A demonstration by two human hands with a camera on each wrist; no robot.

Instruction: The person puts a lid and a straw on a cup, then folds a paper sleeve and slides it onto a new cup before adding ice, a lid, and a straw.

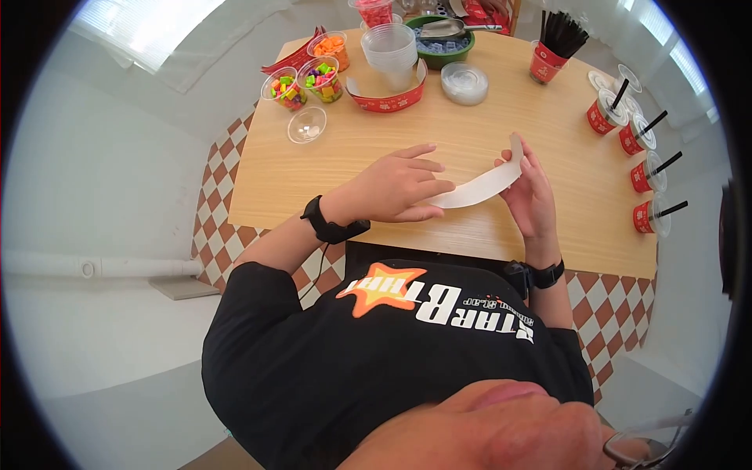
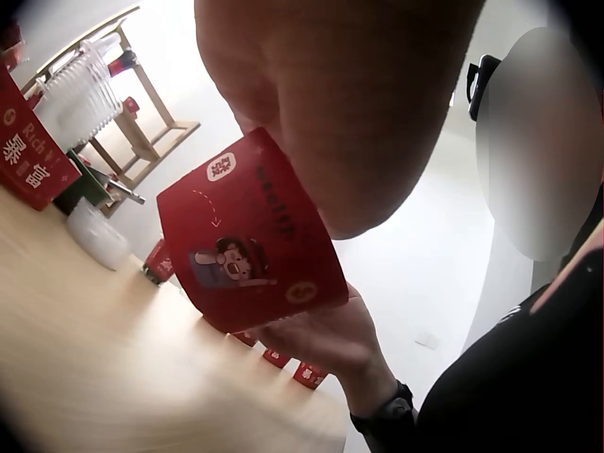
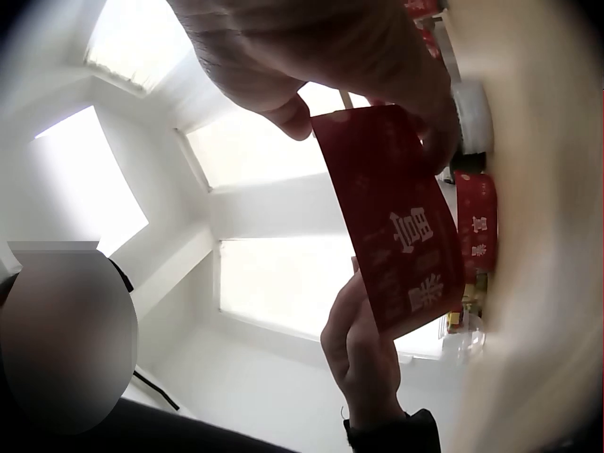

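A curved paper band, white inside (image 1: 482, 186) and red with printing outside (image 2: 250, 250) (image 3: 401, 226), spans the two hands above the near part of the table. My left hand (image 1: 392, 188) (image 2: 330, 104) (image 3: 363, 354) holds its left end between thumb and fingers, the other fingers stretched out. At the band's other end my right hand (image 1: 533, 196) (image 2: 326, 340) (image 3: 330, 57) pinches it, with the tip standing up past the fingers. In the left wrist view the left fingertips are hard to make out.
Far left on the table (image 1: 345, 168) are candy cups (image 1: 321, 81), a clear lid (image 1: 306, 124) and a red tray (image 1: 388, 102) with stacked cups (image 1: 389, 48). Beyond stand lids (image 1: 464, 83), a green bowl (image 1: 442, 56) and straws (image 1: 562, 35). Several lidded cups (image 1: 646, 174) line the right edge.
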